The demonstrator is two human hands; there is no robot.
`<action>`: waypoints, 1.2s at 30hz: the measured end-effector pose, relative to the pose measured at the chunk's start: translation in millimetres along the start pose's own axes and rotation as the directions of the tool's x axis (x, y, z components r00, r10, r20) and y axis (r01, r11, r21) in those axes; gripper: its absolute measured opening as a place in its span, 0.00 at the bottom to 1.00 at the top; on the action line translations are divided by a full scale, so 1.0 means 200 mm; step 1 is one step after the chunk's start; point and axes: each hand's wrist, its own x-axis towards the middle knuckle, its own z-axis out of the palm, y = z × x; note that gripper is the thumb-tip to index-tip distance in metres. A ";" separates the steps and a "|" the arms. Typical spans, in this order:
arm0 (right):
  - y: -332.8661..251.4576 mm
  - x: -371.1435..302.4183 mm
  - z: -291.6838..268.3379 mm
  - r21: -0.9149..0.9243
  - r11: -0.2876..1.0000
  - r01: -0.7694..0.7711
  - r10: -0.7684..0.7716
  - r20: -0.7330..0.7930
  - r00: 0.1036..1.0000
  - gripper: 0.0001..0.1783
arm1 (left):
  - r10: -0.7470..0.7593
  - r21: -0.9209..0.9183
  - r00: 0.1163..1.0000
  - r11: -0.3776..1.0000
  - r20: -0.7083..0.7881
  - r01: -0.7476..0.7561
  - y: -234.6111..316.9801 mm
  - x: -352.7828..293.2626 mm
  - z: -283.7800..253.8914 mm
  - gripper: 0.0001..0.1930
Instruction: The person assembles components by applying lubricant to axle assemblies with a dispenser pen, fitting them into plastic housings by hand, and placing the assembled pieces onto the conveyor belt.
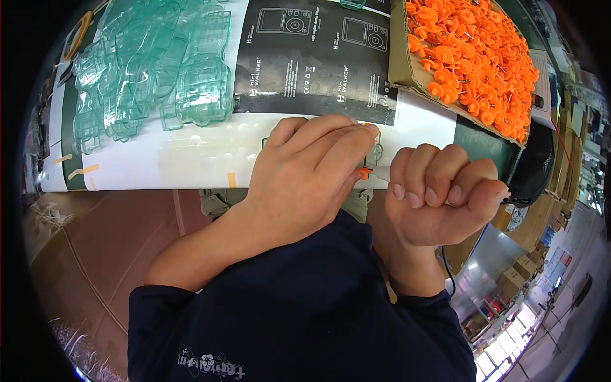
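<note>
My left hand (305, 169) is closed over a clear green plastic shell (378, 153) at the table's near edge and covers most of it. Beside my left fingertips, a small orange piece (364, 172) sits at the shell's edge. My right hand (442, 194) is wrapped round a slim tool whose pale nose (381, 172) points left and meets the orange piece. The fist hides the tool's body, so its kind does not show. A thin black cord (445, 267) hangs below that hand.
Many clear green shells (203, 86) are heaped at the back left. A cardboard box (400, 67) at the back right holds orange round-headed pieces (474, 60) with metal pins. Between them lies a black printed sheet (312, 57). An orange-handled tool (79, 35) lies far left.
</note>
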 end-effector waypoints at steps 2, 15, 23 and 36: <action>0.00 0.00 0.00 -0.018 1.000 -0.012 0.012 0.023 1.000 0.26 | -0.003 -0.007 1.000 1.000 -0.006 0.003 0.00 -0.01 0.00 0.29; 0.05 -0.01 0.06 -0.152 0.987 0.055 -0.049 0.039 0.998 0.26 | 0.061 -0.010 0.996 0.998 -0.059 -0.062 -0.03 -0.01 0.04 0.22; -0.04 0.06 -0.08 0.283 0.948 -0.148 0.196 -0.149 0.969 0.25 | 0.077 0.094 0.992 0.992 0.100 -0.087 0.00 0.04 -0.08 0.22; -0.03 -0.09 -0.37 0.422 0.894 -0.149 0.211 -0.104 0.972 0.23 | 0.073 0.495 0.997 0.868 -0.024 -0.052 -0.54 1.35 -0.38 0.25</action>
